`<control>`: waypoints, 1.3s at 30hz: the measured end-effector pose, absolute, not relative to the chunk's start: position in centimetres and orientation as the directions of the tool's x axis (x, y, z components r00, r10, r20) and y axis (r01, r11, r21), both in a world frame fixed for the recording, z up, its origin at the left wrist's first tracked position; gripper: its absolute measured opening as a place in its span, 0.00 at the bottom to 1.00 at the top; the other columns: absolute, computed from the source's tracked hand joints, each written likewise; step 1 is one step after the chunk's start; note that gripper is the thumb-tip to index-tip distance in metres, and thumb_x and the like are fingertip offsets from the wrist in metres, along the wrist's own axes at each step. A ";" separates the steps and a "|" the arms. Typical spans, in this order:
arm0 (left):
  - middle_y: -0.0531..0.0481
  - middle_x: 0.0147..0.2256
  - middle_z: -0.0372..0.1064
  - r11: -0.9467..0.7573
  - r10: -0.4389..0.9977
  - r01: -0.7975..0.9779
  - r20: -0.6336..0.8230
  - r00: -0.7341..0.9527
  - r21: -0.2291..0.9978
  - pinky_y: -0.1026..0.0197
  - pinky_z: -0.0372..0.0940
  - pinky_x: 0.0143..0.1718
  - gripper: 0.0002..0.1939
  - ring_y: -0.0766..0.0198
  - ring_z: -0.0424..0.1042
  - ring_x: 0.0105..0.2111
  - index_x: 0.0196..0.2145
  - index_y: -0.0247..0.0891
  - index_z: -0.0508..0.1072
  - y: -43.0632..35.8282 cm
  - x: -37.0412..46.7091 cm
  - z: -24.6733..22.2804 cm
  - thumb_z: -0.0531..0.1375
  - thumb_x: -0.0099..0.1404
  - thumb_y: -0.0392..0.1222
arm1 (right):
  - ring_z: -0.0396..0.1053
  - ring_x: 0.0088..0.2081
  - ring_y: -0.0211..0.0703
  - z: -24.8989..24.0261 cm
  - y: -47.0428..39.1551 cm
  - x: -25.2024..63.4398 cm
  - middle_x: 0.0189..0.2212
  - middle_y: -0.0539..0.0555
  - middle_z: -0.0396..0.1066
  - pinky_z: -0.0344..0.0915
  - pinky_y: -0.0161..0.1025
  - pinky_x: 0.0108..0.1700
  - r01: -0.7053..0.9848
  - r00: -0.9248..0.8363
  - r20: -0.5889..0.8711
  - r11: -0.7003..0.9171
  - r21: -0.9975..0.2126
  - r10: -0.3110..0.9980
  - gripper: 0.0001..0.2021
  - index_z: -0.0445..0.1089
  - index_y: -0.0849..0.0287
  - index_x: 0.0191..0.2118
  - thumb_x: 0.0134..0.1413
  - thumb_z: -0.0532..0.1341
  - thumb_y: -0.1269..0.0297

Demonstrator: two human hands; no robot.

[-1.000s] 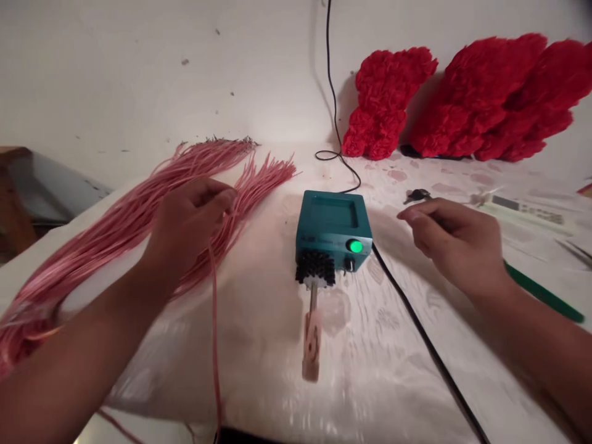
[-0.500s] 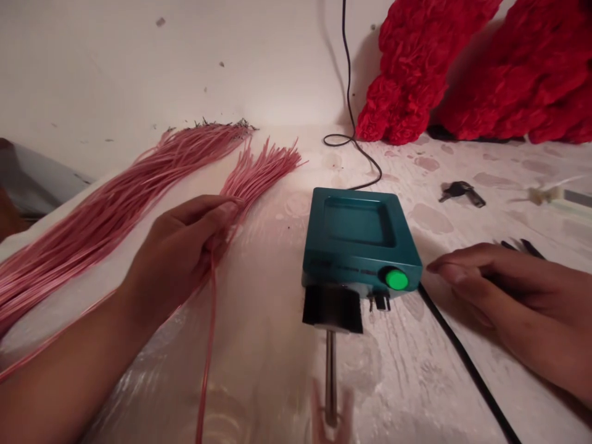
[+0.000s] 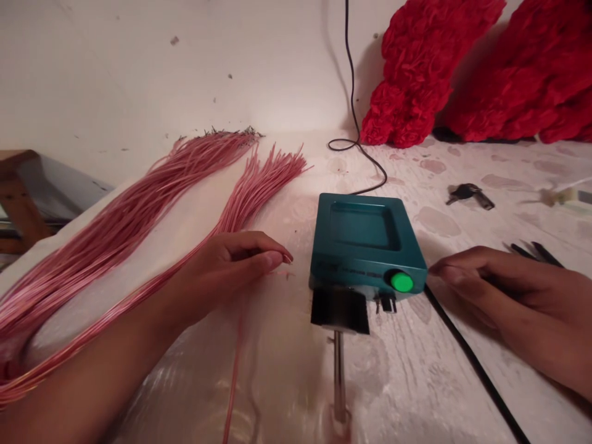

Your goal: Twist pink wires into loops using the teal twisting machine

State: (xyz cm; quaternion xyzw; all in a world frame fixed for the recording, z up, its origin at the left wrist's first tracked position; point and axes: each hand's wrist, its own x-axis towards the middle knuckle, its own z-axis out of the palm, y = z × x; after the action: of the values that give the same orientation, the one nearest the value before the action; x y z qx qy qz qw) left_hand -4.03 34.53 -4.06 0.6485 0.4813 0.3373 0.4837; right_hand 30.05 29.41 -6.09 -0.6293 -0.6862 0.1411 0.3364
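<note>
My left hand (image 3: 231, 265) is closed in a pinch on a thin pink cord (image 3: 235, 370). A short tip of the cord pokes out past the fingertips, and a length trails down towards the front edge of the view. Behind that wrist a bundle of pink cords (image 3: 250, 191) fans out on the table. To the right stands a teal box-shaped device (image 3: 365, 246) with a lit green button (image 3: 401, 282) and a metal rod at its front. My right hand (image 3: 513, 302) is by the device's right front corner, thumb and forefinger together; anything between them is hidden.
A larger bundle of pink cords (image 3: 124, 228) lies at the left. Red artificial roses (image 3: 416, 74) stand against the wall. A black cable (image 3: 354, 105) loops behind the device, a thicker one (image 3: 476, 364) runs off the front right. Keys (image 3: 470, 194) lie at the right.
My left hand has moved right and nearer to me, away from the smaller cord bundle, with a cord in its fingertips. My right hand has hardly moved. The view has shifted slightly.
</note>
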 end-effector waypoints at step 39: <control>0.53 0.25 0.72 -0.007 0.976 0.281 -0.055 0.210 0.960 0.70 0.42 0.15 0.07 0.75 0.47 0.16 0.39 0.39 0.73 33.6 -3.7 -2.2 0.61 0.67 0.44 | 0.70 0.22 0.42 -6.7 29.7 30.6 0.24 0.48 0.76 0.65 0.32 0.21 0.773 0.030 0.248 0.135 -0.620 0.968 0.20 0.78 0.52 0.31 0.55 0.60 0.41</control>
State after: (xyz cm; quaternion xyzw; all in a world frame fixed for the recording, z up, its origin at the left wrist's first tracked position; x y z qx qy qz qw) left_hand -3.66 33.57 -2.20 0.6107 0.5145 0.3610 0.4817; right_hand 30.59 29.72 -6.65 -0.6403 -0.6798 0.1504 0.3244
